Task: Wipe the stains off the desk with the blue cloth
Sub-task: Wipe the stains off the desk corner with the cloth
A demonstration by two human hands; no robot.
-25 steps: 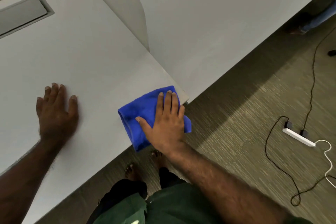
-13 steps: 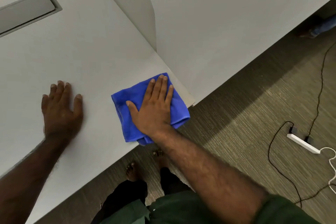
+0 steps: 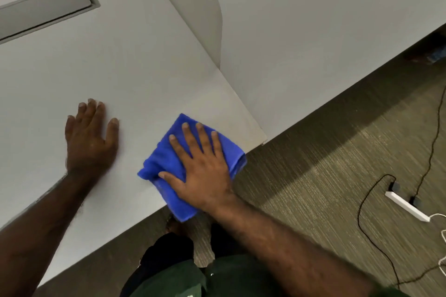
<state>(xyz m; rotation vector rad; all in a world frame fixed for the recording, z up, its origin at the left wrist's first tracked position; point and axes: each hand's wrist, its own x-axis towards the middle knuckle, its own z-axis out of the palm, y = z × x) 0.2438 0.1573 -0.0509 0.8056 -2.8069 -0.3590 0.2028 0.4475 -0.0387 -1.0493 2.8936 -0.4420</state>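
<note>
A folded blue cloth (image 3: 166,159) lies on the near right corner of the light grey desk (image 3: 135,75), with its lower end hanging past the front edge. My right hand (image 3: 200,166) presses flat on the cloth, fingers spread and pointing away from me. My left hand (image 3: 90,137) rests palm down on the bare desk, to the left of the cloth and apart from it. I cannot make out any stains on the desk surface.
A grey cable hatch (image 3: 45,9) is set into the desk at the far left. A second desk (image 3: 313,31) adjoins on the right behind a low divider (image 3: 193,5). On the carpet at the right lie a white power strip (image 3: 407,206) and black cables (image 3: 362,202).
My right hand has slid the cloth back toward the desk's front edge and turned it, so its lower end overhangs. My left hand stays flat in the same spot.
</note>
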